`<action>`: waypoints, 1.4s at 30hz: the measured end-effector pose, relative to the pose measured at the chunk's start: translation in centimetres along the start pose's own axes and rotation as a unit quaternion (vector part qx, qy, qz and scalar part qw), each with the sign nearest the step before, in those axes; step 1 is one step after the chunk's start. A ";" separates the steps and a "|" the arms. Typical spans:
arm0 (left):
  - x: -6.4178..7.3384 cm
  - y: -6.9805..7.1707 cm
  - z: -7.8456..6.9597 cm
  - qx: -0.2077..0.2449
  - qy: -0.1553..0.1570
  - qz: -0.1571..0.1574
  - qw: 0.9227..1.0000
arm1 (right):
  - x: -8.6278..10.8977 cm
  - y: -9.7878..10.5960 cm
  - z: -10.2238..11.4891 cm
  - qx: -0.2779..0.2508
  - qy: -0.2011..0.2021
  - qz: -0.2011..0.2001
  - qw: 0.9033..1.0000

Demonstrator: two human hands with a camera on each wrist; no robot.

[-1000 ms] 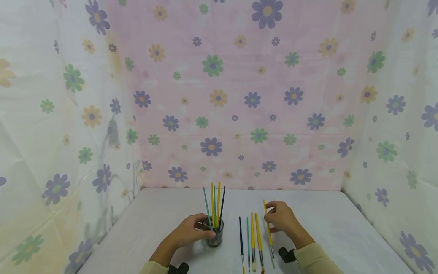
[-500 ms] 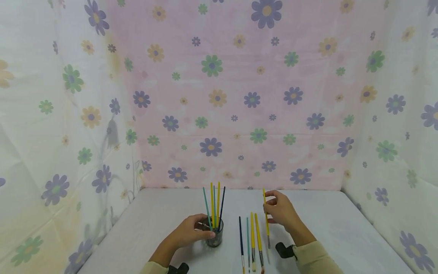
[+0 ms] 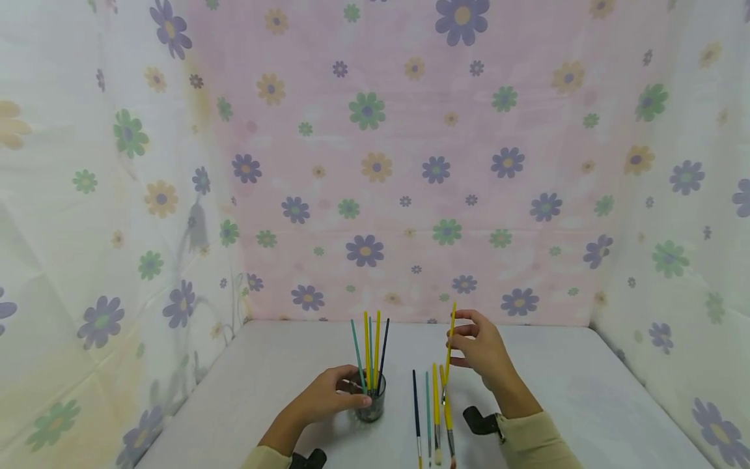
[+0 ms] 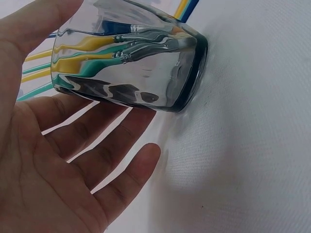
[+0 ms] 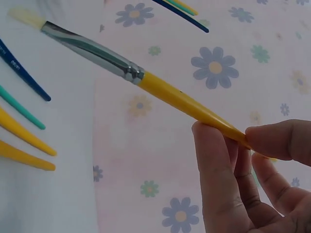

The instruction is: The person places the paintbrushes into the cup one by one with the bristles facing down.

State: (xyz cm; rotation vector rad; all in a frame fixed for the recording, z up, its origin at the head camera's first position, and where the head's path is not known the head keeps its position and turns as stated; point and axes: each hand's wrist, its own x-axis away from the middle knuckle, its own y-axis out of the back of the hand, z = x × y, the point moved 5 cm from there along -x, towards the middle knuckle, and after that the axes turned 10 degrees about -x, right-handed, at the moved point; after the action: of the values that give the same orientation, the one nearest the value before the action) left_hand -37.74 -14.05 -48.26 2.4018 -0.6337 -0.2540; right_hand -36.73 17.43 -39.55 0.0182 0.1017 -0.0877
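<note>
The head view looks forward and slightly down from behind the hands, far enough back that the floral backdrop [image 3: 410,143] fills the upper frame, with the counter [image 3: 281,355], left hand [image 3: 325,394] and right hand [image 3: 483,348] along the bottom. The left wrist view looks from very near past its hand, at frame left, to the glass [image 4: 136,63] at top centre; it is turned sideways, the glass's base towards the right. The right wrist view, also close and sideways, faces the yellow brush [image 5: 184,104] and backdrop, counter at left. The head view shares glass with left wrist, brush with right.
</note>
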 end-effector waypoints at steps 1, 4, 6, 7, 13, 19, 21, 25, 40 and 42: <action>0.0 0.0 0.0 0.000 0.000 0.001 1.000 | 0.0 0.0 0.1 -0.003 0.001 -0.002 1.000; -0.1 0.0 0.0 0.003 -0.001 0.002 1.000 | 0.0 -0.2 0.5 -0.013 0.003 -0.008 1.000; -0.1 0.0 0.0 0.005 -0.002 0.003 1.000 | 0.0 -0.4 0.7 -0.021 0.004 -0.012 1.000; -0.1 0.0 0.0 0.006 -0.002 0.004 1.000 | 0.0 -0.5 0.8 -0.027 0.005 -0.013 1.000; 0.0 0.0 0.1 0.003 -0.005 0.008 1.000 | 0.3 -1.4 1.2 -0.073 0.016 -0.025 0.997; 0.1 -0.1 0.2 0.013 -0.009 0.010 1.000 | 0.6 -2.1 1.1 -0.113 0.058 -0.048 0.991; 0.1 0.0 0.2 0.013 -0.009 0.005 1.000 | 0.7 -2.3 1.0 -0.131 0.074 -0.048 0.987; 0.0 0.0 0.5 0.006 -0.006 -0.008 1.000 | 0.8 -3.2 1.0 -0.164 0.105 -0.036 0.980; -0.2 0.0 0.6 0.023 -0.008 -0.008 1.000 | 1.6 -6.5 -0.2 -0.181 0.156 0.009 0.971; -0.2 0.0 0.6 0.025 -0.007 -0.009 1.000 | 1.6 -6.8 -0.5 -0.178 0.149 0.014 0.973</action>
State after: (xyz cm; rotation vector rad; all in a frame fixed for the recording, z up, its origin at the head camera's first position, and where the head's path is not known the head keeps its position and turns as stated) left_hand -38.11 -14.24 -48.74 2.4555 -0.6326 -0.2652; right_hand -35.76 10.48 -40.30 -0.3278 0.4160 -0.0371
